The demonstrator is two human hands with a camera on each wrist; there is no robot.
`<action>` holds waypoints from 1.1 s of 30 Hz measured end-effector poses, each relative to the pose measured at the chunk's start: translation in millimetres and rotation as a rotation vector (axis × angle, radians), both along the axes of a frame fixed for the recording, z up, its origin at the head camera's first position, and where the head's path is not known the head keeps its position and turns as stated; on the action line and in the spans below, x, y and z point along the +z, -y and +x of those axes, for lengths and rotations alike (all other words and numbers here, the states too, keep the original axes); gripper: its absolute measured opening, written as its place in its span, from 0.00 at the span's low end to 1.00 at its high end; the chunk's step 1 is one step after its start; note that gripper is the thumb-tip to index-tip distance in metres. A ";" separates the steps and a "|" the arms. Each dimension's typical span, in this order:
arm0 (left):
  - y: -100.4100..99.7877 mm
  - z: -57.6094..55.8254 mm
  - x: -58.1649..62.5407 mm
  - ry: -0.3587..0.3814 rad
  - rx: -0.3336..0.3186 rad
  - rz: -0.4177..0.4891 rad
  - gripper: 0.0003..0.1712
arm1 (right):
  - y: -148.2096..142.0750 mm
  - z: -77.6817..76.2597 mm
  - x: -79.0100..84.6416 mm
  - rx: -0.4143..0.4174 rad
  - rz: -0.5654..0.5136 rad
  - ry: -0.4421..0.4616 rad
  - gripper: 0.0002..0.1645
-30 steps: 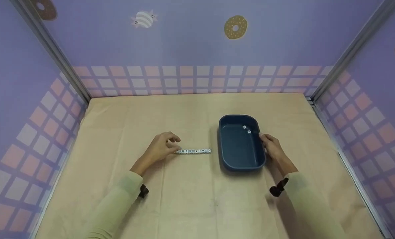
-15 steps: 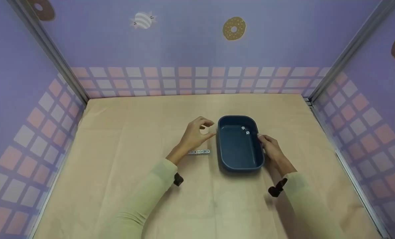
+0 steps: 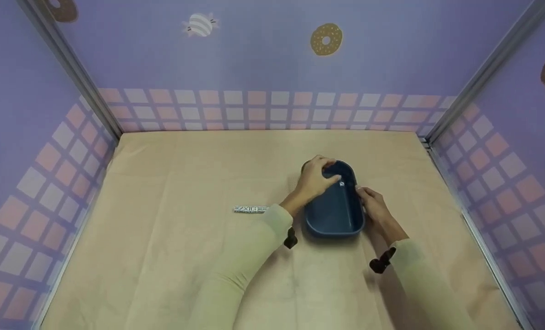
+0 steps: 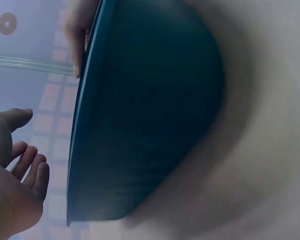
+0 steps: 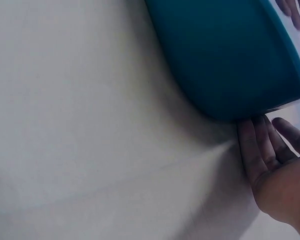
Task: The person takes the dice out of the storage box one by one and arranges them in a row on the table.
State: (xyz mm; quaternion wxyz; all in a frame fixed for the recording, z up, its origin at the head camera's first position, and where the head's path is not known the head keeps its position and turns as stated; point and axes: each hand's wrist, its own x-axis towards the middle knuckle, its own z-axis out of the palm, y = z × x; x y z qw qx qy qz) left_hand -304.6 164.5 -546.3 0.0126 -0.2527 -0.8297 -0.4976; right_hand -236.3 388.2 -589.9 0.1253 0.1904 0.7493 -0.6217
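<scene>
A deep dark-blue rectangular bin with rounded corners stands right of centre in the head view. My left hand is over its far left part, thumb and fingers apart; in the left wrist view that hand has nothing between its fingers. A small white die-like cube shows inside the bin, just beyond the left thumb. My right hand holds the bin's right side, thumb at the rim and fingers against the outer wall. Left of the bin lies a row of small white cubes with dark marks, partly covered by the left sleeve.
A beige cloth with faint creases covers the table. Purple patterned walls enclose its back and both sides, with grey metal posts at the back corners.
My left hand has moved right from the row of cubes to over the bin, hiding one of two cubes seen inside earlier. The right hand and the bin have stayed in place.
</scene>
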 end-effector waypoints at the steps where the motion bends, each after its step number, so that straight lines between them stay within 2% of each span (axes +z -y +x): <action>1: -6.2 0.0 -1.2 0.009 0.008 -0.019 0.27 | -0.6 0.1 0.0 0.002 -0.003 0.004 0.44; 6: -28.6 -1.4 -8.2 0.061 0.006 -0.097 0.26 | 1.2 0.7 -2.0 -0.008 -0.017 -0.025 0.44; 12: -42.7 -0.2 -23.0 0.127 0.026 -0.165 0.23 | 8.8 3.4 -7.4 -0.006 -0.013 -0.070 0.43; 20: -53.1 4.8 -42.5 0.133 0.051 -0.202 0.25 | 7.2 6.8 -9.2 -0.027 0.015 -0.097 0.40; 25: -54.2 5.6 -43.7 0.149 0.049 -0.192 0.26 | 5.5 5.1 -6.1 -0.041 0.026 -0.093 0.40; 33: -57.4 6.9 -42.8 0.156 0.031 -0.239 0.28 | 5.6 4.5 -1.3 -0.037 0.048 -0.098 0.40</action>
